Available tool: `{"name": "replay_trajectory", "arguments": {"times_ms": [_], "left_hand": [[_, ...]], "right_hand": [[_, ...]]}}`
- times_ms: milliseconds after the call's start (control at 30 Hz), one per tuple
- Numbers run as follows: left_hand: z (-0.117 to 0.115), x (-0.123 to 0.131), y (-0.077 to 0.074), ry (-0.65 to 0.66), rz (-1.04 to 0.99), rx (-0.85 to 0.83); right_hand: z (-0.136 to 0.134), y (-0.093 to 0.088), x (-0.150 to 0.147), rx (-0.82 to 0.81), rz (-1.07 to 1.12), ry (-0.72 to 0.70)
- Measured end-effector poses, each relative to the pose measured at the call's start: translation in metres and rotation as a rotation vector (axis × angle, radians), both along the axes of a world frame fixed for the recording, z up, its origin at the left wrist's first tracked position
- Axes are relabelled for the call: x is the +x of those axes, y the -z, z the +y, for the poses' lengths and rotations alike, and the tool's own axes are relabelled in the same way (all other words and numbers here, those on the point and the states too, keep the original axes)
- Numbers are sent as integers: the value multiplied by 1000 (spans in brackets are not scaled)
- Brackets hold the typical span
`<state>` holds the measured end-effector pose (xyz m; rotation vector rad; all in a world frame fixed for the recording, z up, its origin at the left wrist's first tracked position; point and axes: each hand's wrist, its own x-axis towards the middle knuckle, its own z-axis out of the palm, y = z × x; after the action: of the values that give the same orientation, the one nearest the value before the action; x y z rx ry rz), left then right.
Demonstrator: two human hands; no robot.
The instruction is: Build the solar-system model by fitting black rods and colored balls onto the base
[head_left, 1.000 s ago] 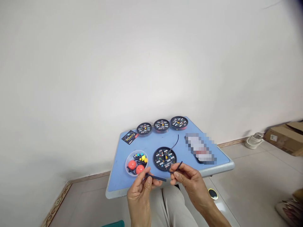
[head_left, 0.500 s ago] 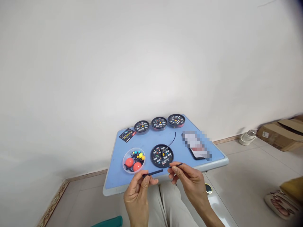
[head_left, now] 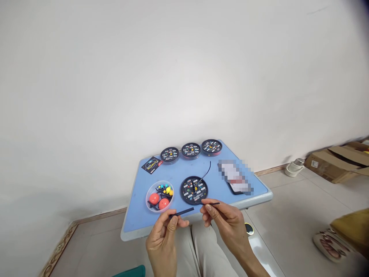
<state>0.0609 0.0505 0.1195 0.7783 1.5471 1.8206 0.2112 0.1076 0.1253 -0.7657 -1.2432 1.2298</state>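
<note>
Two black sticks held up just in front of the black disc [head_left: 194, 190]

Left hand [head_left: 161, 242] below and left of the disc, fingers and thumb tight on a thick stick [head_left: 181, 212]. Right hand [head_left: 227, 227] by the disc's near edge, fingertips pinching a thin stick [head_left: 211, 203]. Both wrists bent in, sticks nearly end to end, a small gap between them. Left of the disc, a clear tub [head_left: 159, 196] with red balls [head_left: 153, 198] and small beads [head_left: 164, 188]. Behind the disc, three more discs [head_left: 191, 150]. Out of the disc, a long black wire [head_left: 204, 177], tilted. Under it all, a blue table [head_left: 135, 219].
</note>
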Motion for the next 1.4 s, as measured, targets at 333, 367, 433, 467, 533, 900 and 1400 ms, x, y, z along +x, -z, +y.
{"name": "replay_trajectory", "arguments": {"times_ms": [333, 367, 433, 467, 533, 900, 1400], "left_hand": [[3, 3, -2, 0, -19, -33], [3, 3, -2, 5, -20, -32], [3, 4, -2, 17, -19, -27], [3, 4, -2, 23, -18, -23], [3, 5, -1, 29, -13, -14], [5, 6, 1, 35, 15, -18], [5, 3, 7, 48, 160, -23]], "right_hand": [[-2, -11, 1, -39, -82, -5], [-2, -11, 1, -20, -102, 4], [-2, -12, 2, 21, -150, 18], [-2, -11, 2, 41, -176, 20], [-2, -10, 3, 77, -228, 17], [-1, -8, 6, 189, -341, 41], [6, -18, 12, 242, -487, 7]]}}
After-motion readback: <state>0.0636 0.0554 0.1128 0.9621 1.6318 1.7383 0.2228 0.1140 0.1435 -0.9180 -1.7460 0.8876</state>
